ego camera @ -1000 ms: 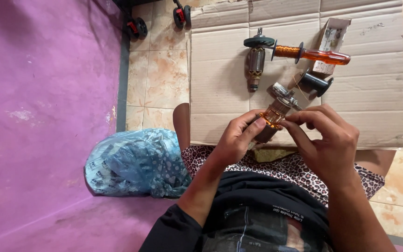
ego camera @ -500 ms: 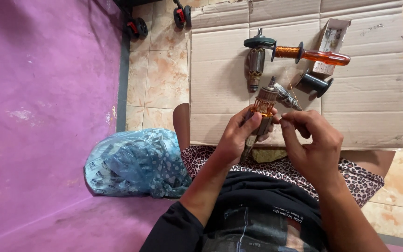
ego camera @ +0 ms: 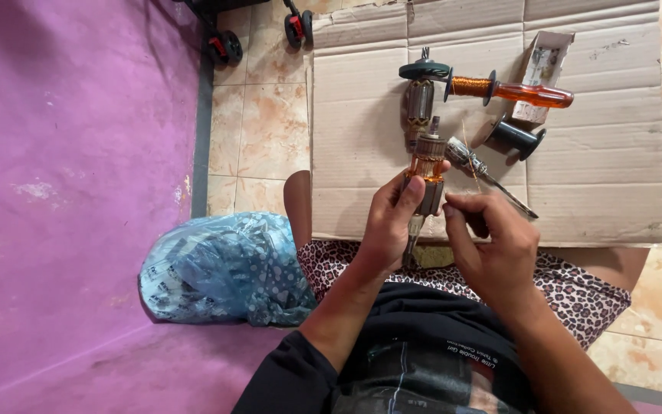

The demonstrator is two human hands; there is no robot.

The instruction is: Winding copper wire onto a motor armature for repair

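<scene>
My left hand grips a motor armature with copper windings, held upright over my lap. My right hand is just right of it, fingers pinched as if on a thin copper wire leading to the armature; the wire is barely visible. On the flattened cardboard beyond lie a second armature, a spool of copper wire slid on an orange-handled screwdriver, an empty black spool and a metal tool.
A small open carton lies at the cardboard's far right. A blue patterned plastic bag sits by my left knee. A purple wall runs along the left. Small black wheels stand on the tiled floor at the top.
The armature has swung from a tilt to upright in my left hand and moved left. My right hand has drawn back and down, away from the armature.
</scene>
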